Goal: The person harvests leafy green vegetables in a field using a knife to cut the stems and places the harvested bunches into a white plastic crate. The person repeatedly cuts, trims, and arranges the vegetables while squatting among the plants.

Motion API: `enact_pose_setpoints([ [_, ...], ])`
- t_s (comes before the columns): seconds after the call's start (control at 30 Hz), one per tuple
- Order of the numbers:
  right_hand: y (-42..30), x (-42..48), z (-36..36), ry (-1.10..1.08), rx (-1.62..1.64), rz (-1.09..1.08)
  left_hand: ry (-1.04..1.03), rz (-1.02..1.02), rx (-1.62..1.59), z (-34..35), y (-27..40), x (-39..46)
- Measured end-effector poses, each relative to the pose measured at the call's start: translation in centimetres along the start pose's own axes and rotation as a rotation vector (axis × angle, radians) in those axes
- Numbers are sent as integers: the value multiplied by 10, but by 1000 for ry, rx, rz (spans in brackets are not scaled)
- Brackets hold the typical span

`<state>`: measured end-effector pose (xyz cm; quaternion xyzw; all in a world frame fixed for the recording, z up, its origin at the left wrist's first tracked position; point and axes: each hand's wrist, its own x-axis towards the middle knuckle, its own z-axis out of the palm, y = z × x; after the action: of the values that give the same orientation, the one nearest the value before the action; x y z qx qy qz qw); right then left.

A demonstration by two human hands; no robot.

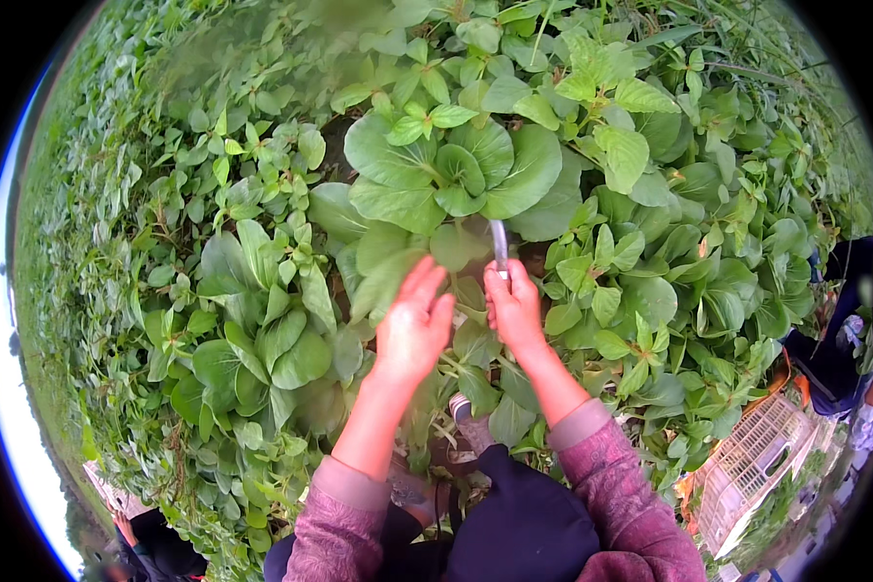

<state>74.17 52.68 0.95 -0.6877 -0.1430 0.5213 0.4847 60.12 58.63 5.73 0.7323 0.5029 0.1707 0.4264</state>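
Observation:
A leafy green plant with broad round leaves (460, 171), like bok choy, grows in front of me among other greens. My right hand (511, 300) is closed around a tool, probably a knife, whose curved metal blade (499, 241) points up under the plant's lower leaves; the tip is hidden. Just left of it, my left hand (416, 316) has its fingers apart and holds nothing, close to the plant's lower left leaves. Those leaves are partly blurred. Another broad-leaved plant (258, 342) stands to the left of my left hand.
Leafy weeds (620, 120) grow densely around the plants. A pale plastic crate (756, 465) lies at the lower right, near a person in dark clothing (833, 356). Part of another person (161, 542) shows at the lower left. My shoe (462, 407) is on the ground below my hands.

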Motion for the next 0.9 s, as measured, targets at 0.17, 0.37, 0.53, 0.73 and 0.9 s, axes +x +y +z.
enact_pose_setpoints([
  [0.17,25,38,-9,181,-50,-143,-292,291,-226,16,54,28],
  [0.37,18,43,2,133,-520,-457,-310,307,122,21,74,74],
  [0.53,-7,52,4,110,-523,-545,-119,300,266,29,45,103],
  [0.73,6,67,-6,362,-220,-274,-419,289,127,21,68,102],
  [0.9,-16,68,-42,184,353,112,-421,206,428,35,71,106],
])
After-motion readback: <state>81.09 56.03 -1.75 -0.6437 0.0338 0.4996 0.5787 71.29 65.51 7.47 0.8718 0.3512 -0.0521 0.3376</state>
